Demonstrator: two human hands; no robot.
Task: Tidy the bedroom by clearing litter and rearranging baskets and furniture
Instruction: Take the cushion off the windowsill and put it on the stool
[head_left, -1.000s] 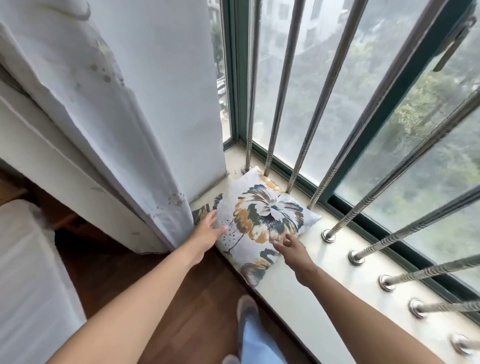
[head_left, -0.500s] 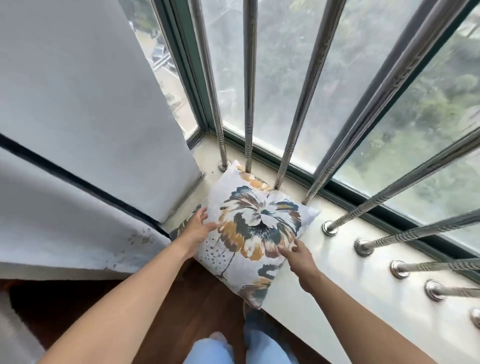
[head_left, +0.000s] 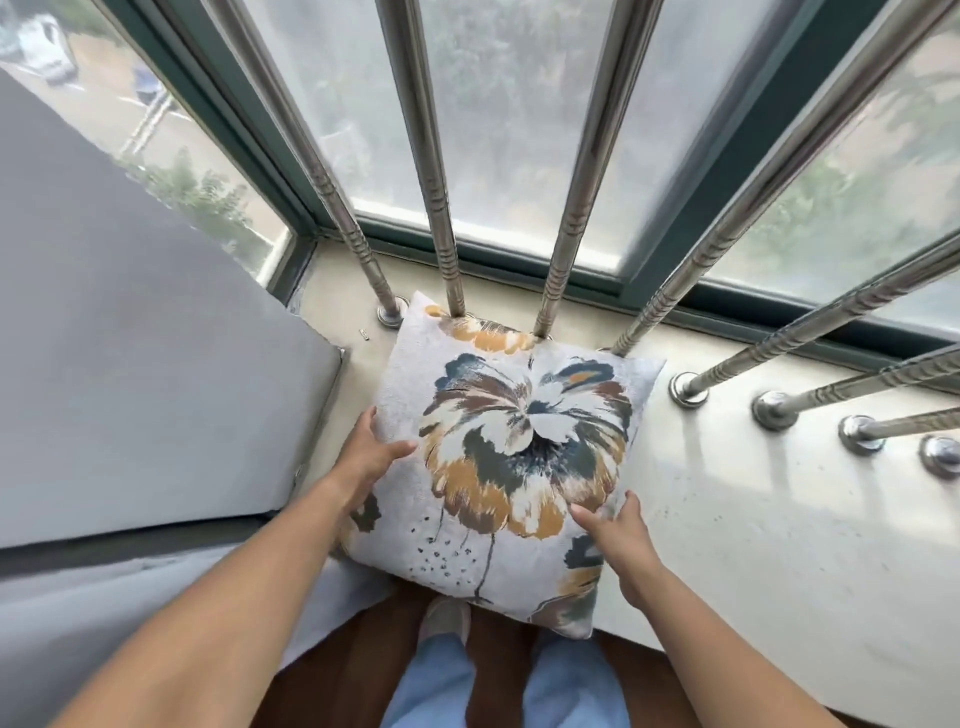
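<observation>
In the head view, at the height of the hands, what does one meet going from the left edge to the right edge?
Grey wall → left hand → floral cushion → right hand → pale windowsill → metal bar bases.

The white flower-printed square cushion (head_left: 519, 457) has slid back against the steel window bars (head_left: 445, 249) and squared up, left hand (head_left: 366, 460) and right hand (head_left: 621, 543) following.
</observation>
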